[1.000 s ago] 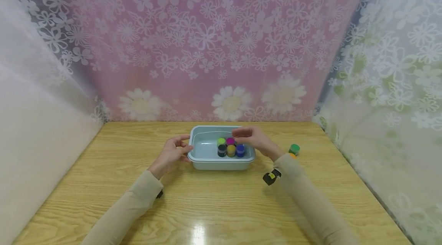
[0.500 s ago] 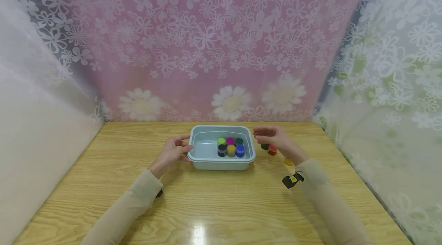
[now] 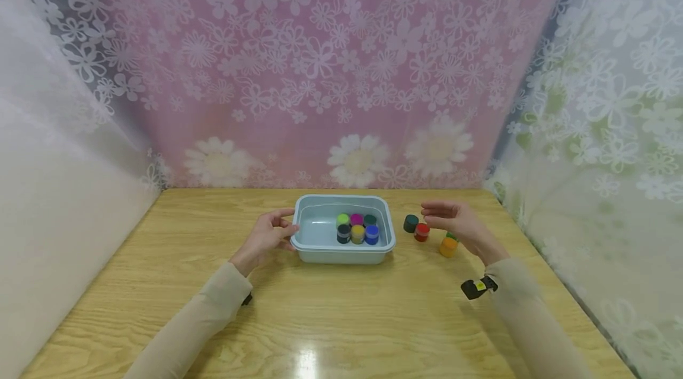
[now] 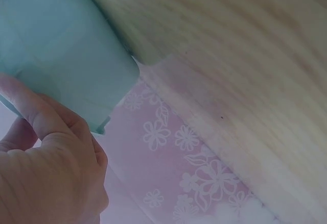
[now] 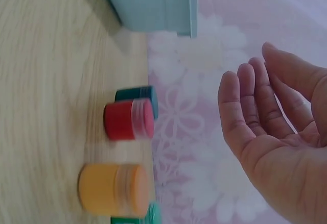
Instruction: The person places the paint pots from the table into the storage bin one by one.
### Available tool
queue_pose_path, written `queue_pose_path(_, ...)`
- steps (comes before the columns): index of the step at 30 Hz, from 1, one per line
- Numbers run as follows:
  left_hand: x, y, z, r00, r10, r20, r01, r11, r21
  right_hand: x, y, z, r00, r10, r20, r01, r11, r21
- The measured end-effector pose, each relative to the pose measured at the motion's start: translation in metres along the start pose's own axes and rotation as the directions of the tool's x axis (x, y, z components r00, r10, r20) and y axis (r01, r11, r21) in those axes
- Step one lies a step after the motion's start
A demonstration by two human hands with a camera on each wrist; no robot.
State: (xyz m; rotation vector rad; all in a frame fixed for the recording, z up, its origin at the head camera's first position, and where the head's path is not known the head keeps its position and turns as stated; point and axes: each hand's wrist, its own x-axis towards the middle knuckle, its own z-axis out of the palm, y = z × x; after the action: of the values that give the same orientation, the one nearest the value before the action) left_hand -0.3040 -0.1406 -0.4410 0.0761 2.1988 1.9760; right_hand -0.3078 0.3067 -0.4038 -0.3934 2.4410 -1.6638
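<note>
Left hand [image 3: 268,235]: rests against the left end of the tub, fingers curled about its rim; the left wrist view shows a thumb pressed on the tub wall.
Tub [image 3: 320,252]: pale blue plastic, rectangular with rounded corners and a flared rim; stands on the table a little behind its centre, between the two hands.
Pots in tub [image 3: 356,228]: six small round lidded pots packed together in the right half, in two rows; back row lime, magenta, dark green; front row black, yellow, blue.
Dark green pot [image 3: 410,223]: on the table just right of the tub, upright, touching or nearly touching the red one.
Red pot [image 3: 421,232]: red lid and red contents in a clear body; upright, just beside the dark green pot.
Orange pot [image 3: 448,246]: upright, nearer the front edge than the red pot, below the right hand.
Green pot [image 5: 138,218]: mostly hidden; only an edge shows beside the orange pot.
Right hand [image 3: 460,226]: hovers above the loose pots, holding nothing; fingers relaxed, slightly bent, close together.
Table [image 3: 341,319]: light wood grain, glossy.
Backdrop [image 3: 331,70]: pink flowered curtain.
</note>
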Motion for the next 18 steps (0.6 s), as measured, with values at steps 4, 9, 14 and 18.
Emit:
queue_pose_path(4,-0.001,0.003,0.001,1.000,-0.005,-0.006,0.005,1.000,-0.003,-0.006,0.011,-0.009,1.000,-0.007,-0.008,0.007,1.000,-0.004)
queue_pose_path(9,0.000,0.003,0.002,1.000,0.010,-0.004,-0.010,1.000,-0.008,-0.013,0.024,-0.020,0.999,0.020,-0.041,-0.023,0.996,-0.085)
queue_pose_path(14,-0.001,0.001,0.001,1.000,0.023,-0.005,-0.023,1.000,0.006,-0.018,0.038,-0.027,0.998,0.022,-0.051,-0.029,0.990,-0.139)
queue_pose_path(18,-0.003,0.000,0.001,1.000,0.011,-0.017,-0.011,1.000,0.009,-0.018,0.048,-0.030,0.998,0.020,-0.057,-0.028,0.989,-0.143)
